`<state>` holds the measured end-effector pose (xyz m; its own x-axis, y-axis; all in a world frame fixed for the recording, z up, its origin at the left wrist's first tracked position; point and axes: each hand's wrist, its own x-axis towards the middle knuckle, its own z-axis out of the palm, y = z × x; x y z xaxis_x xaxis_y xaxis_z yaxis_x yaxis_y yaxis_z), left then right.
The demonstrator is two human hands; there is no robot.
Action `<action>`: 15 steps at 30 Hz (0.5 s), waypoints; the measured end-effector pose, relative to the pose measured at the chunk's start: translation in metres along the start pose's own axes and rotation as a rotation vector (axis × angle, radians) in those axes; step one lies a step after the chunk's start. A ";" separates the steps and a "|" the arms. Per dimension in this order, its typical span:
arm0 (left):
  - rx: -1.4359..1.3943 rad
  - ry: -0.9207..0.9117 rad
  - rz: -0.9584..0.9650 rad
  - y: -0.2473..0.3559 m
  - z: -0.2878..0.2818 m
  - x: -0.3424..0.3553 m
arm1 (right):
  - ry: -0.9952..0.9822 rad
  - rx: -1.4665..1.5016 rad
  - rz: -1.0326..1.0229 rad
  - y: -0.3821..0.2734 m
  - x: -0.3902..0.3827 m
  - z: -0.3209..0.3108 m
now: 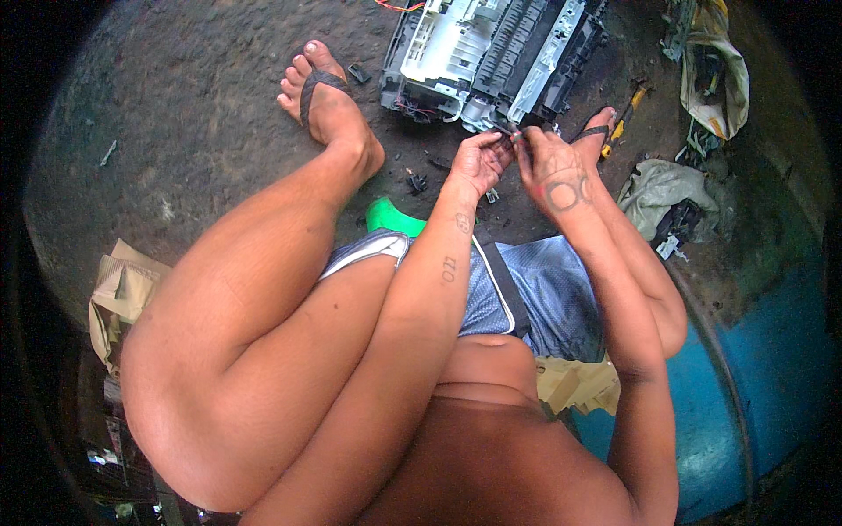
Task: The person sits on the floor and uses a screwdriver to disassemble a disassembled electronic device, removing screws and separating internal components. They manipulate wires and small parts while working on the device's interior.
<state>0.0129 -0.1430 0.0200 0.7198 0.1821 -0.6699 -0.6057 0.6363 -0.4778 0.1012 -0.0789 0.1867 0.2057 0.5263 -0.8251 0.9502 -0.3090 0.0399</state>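
Printer chassis, white, grey and black plastic with ribbed rows, lay on the dark floor at the far side, a little right of centre. Both hands were at its near edge. Left hand: palm partly turned up, fingers curled close to a small dark piece; could not tell whether they gripped it. Right hand: just beside the left, back of hand upward, fingers bent down toward the same edge; their hold was hidden. Red-orange wires showed at the chassis's far left. Small black part lay on the floor, left of the left hand. Yellow-and-black tool lay right of the sandalled right foot. Farther right: pale sack, and nearer, crumpled grey cloth. Brown paper was well off to the near left; blue surface, near right.
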 end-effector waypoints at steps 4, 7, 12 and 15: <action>0.090 0.046 -0.120 0.000 0.004 -0.005 | 0.229 -0.111 -0.276 0.013 -0.006 0.022; 0.188 0.115 -0.053 -0.009 -0.008 0.010 | 0.292 -0.158 -0.362 0.014 -0.004 0.019; 0.107 0.032 -0.045 -0.006 -0.022 0.017 | 0.448 0.216 -0.338 0.033 0.009 -0.005; 0.101 -0.003 -0.010 -0.003 -0.016 0.013 | 0.519 0.273 -0.347 0.039 0.033 -0.002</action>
<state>0.0185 -0.1545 0.0030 0.7265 0.1773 -0.6639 -0.5612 0.7106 -0.4243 0.1451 -0.0720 0.1625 0.0497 0.9220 -0.3840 0.9026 -0.2061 -0.3780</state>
